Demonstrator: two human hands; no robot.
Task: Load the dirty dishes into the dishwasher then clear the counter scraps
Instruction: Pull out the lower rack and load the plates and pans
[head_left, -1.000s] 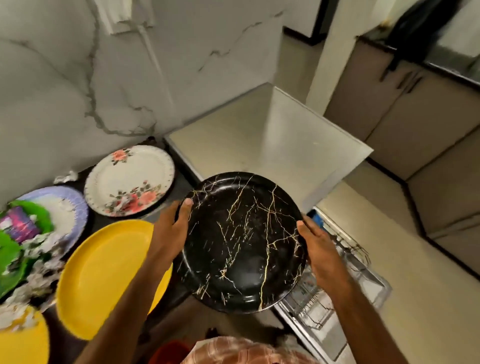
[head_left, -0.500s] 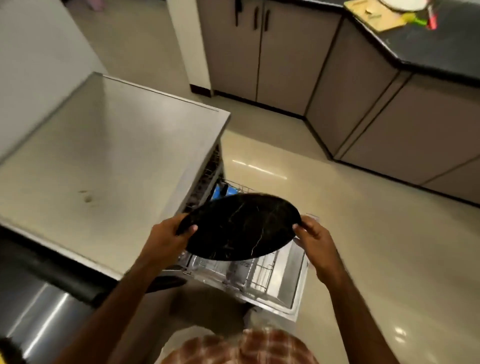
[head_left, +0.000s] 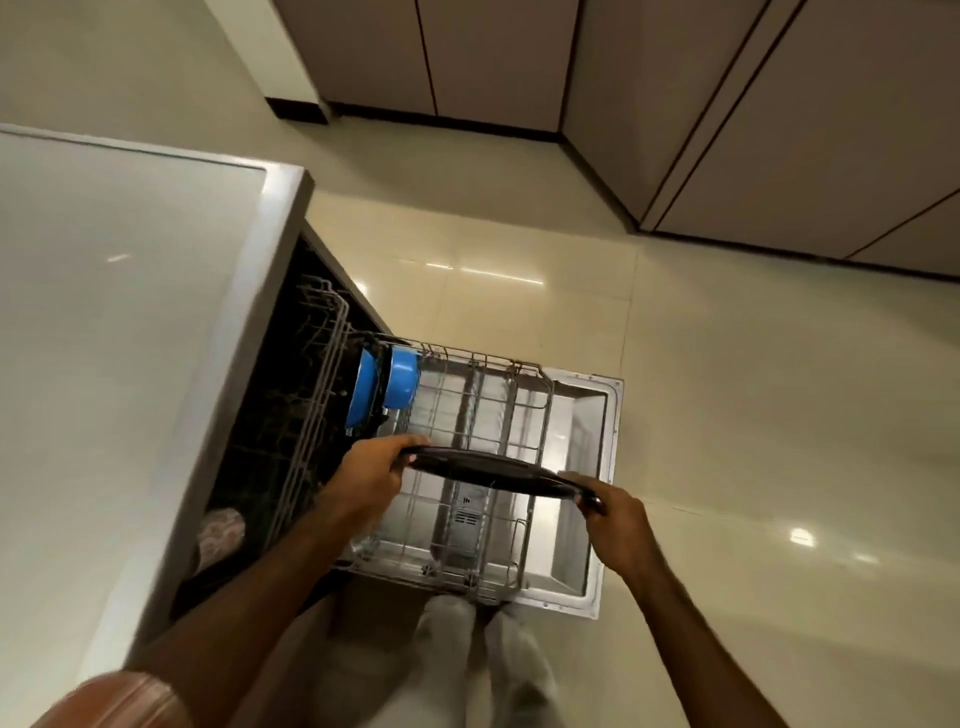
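Observation:
I hold a black marbled plate (head_left: 491, 470) edge-on over the pulled-out lower rack (head_left: 467, 415) of the open dishwasher. My left hand (head_left: 371, 475) grips its left rim and my right hand (head_left: 615, 522) grips its right rim. A blue plate (head_left: 362, 392) and a blue bowl (head_left: 401, 384) stand at the rack's back left. The dishwasher door (head_left: 584, 467) lies open flat under the rack.
The dishwasher's grey top (head_left: 114, 332) fills the left side. The upper rack (head_left: 317, 364) sits inside the machine. Beige floor tiles (head_left: 753, 415) spread to the right, with cabinet doors (head_left: 779, 104) along the far wall. My feet (head_left: 483, 654) stand at the door's near edge.
I have turned from the counter with its plates toward the dishwasher. The black plate has tipped from face-up to edge-on and has come down over the lower rack.

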